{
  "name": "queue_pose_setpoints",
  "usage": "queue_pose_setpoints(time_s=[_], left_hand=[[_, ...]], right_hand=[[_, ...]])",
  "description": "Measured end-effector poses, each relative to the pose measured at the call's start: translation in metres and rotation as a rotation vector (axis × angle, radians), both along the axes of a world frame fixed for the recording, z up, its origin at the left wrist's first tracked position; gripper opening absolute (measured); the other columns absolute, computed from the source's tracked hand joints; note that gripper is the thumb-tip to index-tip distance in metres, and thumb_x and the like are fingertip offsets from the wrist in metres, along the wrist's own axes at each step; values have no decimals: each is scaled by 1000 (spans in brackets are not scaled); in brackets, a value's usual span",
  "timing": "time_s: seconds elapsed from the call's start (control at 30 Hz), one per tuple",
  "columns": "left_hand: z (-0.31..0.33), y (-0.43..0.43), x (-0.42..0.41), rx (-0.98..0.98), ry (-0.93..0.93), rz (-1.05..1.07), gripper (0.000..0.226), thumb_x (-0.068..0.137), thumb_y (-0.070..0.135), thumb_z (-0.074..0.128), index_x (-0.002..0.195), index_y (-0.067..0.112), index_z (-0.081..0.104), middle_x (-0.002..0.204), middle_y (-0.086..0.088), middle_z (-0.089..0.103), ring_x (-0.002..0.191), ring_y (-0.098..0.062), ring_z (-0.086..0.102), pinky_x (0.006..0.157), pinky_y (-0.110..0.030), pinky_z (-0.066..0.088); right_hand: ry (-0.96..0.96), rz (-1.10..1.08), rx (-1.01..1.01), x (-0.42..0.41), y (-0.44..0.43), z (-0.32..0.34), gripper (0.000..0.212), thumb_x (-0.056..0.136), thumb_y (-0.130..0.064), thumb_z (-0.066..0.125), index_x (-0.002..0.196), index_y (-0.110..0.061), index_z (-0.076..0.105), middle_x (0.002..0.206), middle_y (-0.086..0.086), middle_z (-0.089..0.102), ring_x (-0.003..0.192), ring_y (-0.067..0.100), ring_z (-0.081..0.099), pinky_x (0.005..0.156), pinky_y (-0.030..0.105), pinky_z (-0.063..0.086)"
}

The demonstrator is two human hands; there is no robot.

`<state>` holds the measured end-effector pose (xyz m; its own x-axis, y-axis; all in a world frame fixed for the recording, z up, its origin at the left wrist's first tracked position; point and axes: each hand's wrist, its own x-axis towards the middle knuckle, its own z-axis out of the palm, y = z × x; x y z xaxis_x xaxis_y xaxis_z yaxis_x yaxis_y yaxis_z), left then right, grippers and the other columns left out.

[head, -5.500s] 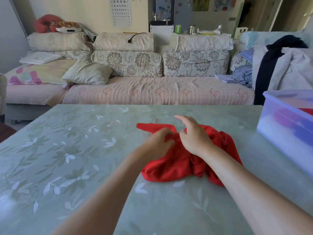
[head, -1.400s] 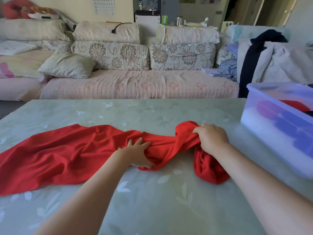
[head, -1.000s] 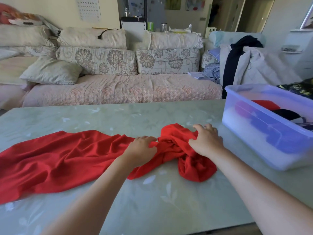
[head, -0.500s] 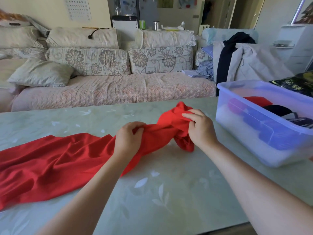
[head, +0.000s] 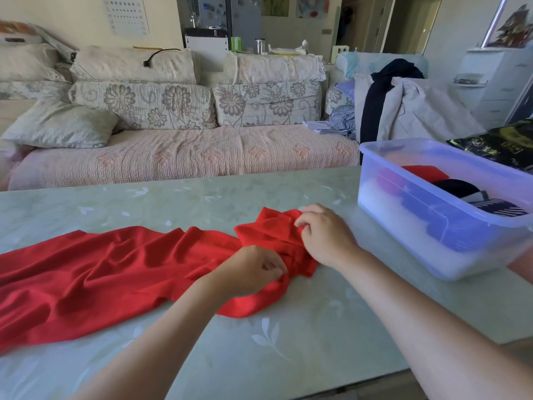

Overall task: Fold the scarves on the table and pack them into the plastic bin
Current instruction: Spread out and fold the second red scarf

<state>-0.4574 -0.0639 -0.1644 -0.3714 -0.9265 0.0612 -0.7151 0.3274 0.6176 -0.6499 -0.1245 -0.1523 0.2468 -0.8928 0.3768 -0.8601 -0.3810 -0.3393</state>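
Note:
A long red scarf point(head: 109, 272) lies stretched across the green table point(head: 288, 342), from the left edge to the middle, its right end bunched up. My left hand point(head: 253, 269) grips the near edge of that bunched end with curled fingers. My right hand point(head: 326, 235) pinches the far part of the same end, close to the left hand. To the right stands a clear plastic bin point(head: 450, 243) with red, dark and striped folded cloth inside.
A sofa point(head: 184, 151) with floral cushions runs behind the table. Clothes point(head: 403, 102) hang over a chair at the back right. A dark packet point(head: 501, 145) lies behind the bin. The table's near edge runs at the lower right.
The crumpled scarf was spread out to the left. In the last half second both hands lowered the lifted right end back onto the table and still hold it.

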Motion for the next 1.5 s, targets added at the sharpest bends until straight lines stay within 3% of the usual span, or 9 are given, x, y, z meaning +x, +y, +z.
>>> queue_pose_setpoints(time_s=[0.17,0.33,0.6,0.7,0.87,1.1,1.2,1.3,1.5], left_hand=[[-21,-21,39,-359,-86,372,22,83,2,56,96,13,69,91,-7,67,87,-30,63,75,-34,48],[-35,-24,61,-119,-269,165,39,88,16,63,126,13,60,127,-6,62,119,-24,55,98,-26,38],[-46,-32,57,132,-619,217,88,87,74,40,156,32,6,165,3,3,151,-19,0,121,-45,10],[-49,-33,56,169,-654,272,95,83,80,36,156,33,-3,164,-3,-4,151,-25,-3,120,-50,8],[-45,-32,44,73,-713,273,90,84,73,37,155,36,-3,162,-12,12,149,-31,11,118,-49,11],[-35,-27,20,-279,-618,173,63,80,51,44,139,31,45,139,3,46,128,-23,41,103,-37,34],[-40,-22,11,-237,-519,131,49,92,39,49,140,32,44,141,6,45,130,-20,41,104,-36,34],[-46,-24,5,-261,-441,109,54,98,32,43,150,36,27,146,7,41,130,-21,46,102,-38,40],[-38,-54,-20,-249,-502,145,59,94,27,47,149,40,30,144,10,45,118,-25,57,87,-38,50]], right_hand=[[74,154,64,40,-9,-17,62,94,-37,59,150,-16,42,163,5,27,148,21,28,119,37,27],[330,193,247,67,-18,-24,98,86,-38,62,156,-41,-7,165,11,12,146,32,30,112,49,34],[227,6,86,28,-20,5,42,83,-14,52,115,-36,71,121,-1,67,117,24,60,99,33,41],[345,-178,-6,-10,-7,16,36,80,-15,53,106,-31,73,110,0,69,108,25,63,93,35,39],[732,-480,443,-59,21,17,35,85,-23,44,115,-22,62,121,1,64,117,24,55,102,41,31],[389,-114,-230,-44,22,1,43,75,-19,34,98,-18,70,104,9,61,99,36,59,86,45,47],[317,255,29,-20,28,-14,53,84,-11,46,134,-25,59,143,4,53,129,26,51,107,42,41],[509,117,74,-21,20,-30,60,95,-22,49,151,-38,33,154,6,37,130,29,50,102,41,39],[539,-259,39,-71,-12,-19,31,90,-7,50,110,-19,71,114,5,63,106,30,62,86,35,51]])
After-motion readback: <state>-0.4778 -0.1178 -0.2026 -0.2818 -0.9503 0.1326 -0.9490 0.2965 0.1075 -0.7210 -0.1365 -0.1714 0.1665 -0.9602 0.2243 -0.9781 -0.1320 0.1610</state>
